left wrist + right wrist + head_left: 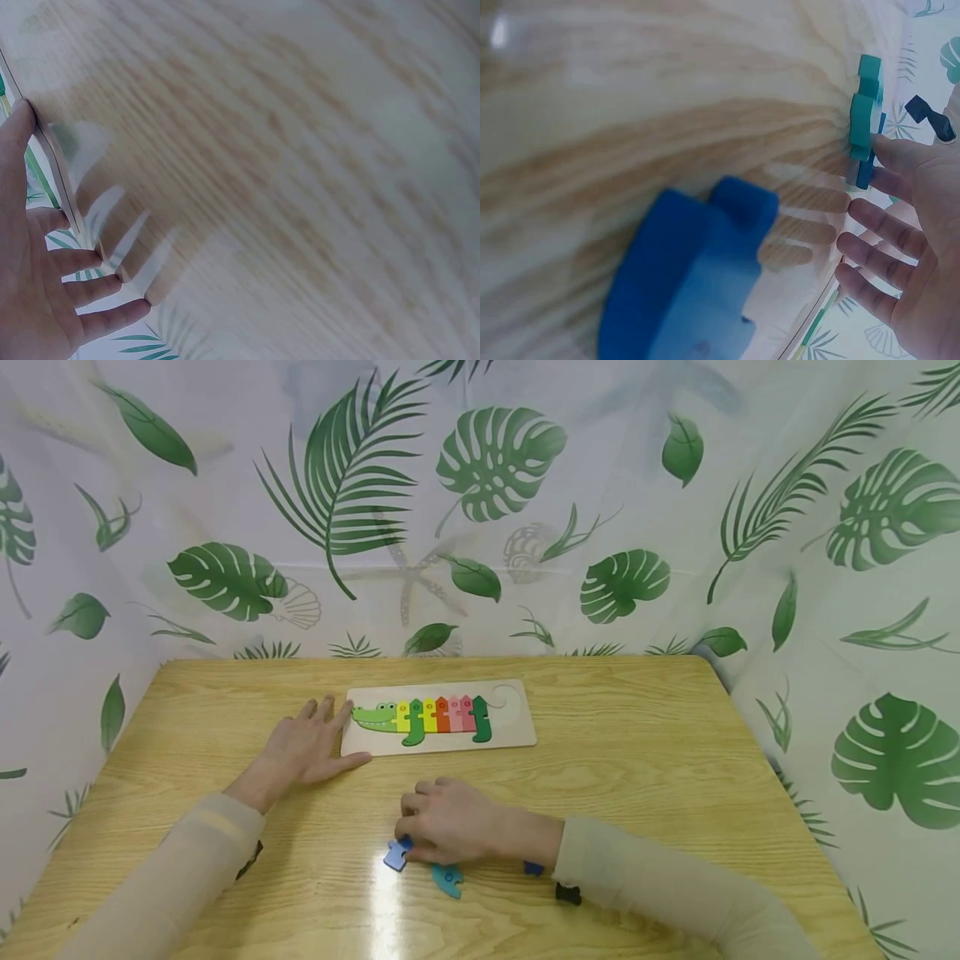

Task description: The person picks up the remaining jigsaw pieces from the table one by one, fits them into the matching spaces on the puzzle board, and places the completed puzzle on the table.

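Observation:
A wooden crocodile puzzle board (513, 727) lies near the far side of the table, its green head and a row of coloured pieces fitted in. My left hand (303, 750) rests spread at the board's left end, thumb and fingers touching its edges. In the left wrist view the same hand (41, 285) shows straight fingers. Nearer the front, my right hand (450, 822) pinches a blue puzzle piece (395, 857) between thumb and index finger, low over the table. A teal puzzle piece (447, 881) lies just beside it. A dark blue puzzle piece (533, 867) sits beneath the right wrist.
The wooden table (637, 760) meets a leaf-printed cloth (525, 610) at the back and sides. Small black devices show under both sleeves. In the right wrist view, the dark blue piece looms large in front.

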`<state>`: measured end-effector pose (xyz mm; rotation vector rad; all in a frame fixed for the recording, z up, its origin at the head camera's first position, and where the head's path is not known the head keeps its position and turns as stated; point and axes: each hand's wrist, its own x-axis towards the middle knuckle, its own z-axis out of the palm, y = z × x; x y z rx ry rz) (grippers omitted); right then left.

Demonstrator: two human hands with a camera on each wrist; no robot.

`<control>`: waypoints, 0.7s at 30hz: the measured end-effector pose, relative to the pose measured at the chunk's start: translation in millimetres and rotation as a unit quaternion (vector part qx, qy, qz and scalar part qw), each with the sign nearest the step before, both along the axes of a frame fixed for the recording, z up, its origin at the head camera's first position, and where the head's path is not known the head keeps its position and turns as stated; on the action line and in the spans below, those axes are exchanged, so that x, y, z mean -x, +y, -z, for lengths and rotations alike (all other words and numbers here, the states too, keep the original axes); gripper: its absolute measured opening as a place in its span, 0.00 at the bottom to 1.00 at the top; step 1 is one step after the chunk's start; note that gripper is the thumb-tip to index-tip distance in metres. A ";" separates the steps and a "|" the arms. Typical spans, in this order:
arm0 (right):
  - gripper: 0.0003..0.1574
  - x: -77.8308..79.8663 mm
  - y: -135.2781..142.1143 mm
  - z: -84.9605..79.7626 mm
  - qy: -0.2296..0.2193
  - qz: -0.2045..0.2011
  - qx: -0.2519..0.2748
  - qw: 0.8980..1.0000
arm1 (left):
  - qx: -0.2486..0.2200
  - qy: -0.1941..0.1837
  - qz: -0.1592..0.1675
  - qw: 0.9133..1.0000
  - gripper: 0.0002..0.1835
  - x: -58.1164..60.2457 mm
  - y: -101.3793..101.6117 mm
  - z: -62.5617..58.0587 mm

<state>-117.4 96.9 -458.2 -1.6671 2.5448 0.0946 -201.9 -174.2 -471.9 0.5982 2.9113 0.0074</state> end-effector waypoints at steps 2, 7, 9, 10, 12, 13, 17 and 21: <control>0.19 1.0 1.1 -0.4 -0.007 0.000 0.004 1.000 | 0.001 0.000 0.000 1.000 0.55 0.0 -0.3 0.1; 0.20 3.8 3.3 -1.5 -0.023 -0.001 0.012 1.000 | 0.005 -0.001 0.001 1.000 0.55 0.1 -0.4 -0.7; 0.20 5.5 4.0 -2.9 -0.031 0.000 0.011 0.999 | 0.007 -0.001 0.003 1.000 0.55 0.2 -0.3 -0.9; 0.20 6.3 4.4 -3.6 -0.036 0.002 0.010 0.999 | 0.009 0.000 0.003 1.000 0.55 0.4 -0.2 -1.0; 0.20 8.2 4.9 -4.6 -0.048 0.004 0.010 0.999 | 0.011 0.001 0.004 1.000 0.55 0.7 -0.2 -0.9; 0.20 9.5 5.0 -4.9 -0.053 0.006 0.010 0.999 | 0.012 0.001 0.005 1.000 0.55 0.9 -0.3 -0.6; 0.20 14.2 5.9 -4.8 -0.062 0.004 0.011 0.998 | 0.011 -0.002 0.003 1.000 0.55 1.3 0.0 -0.4; 0.20 18.9 6.5 -3.4 -0.071 0.001 0.011 0.997 | 0.008 -0.003 0.001 1.000 0.55 1.0 -0.3 -0.1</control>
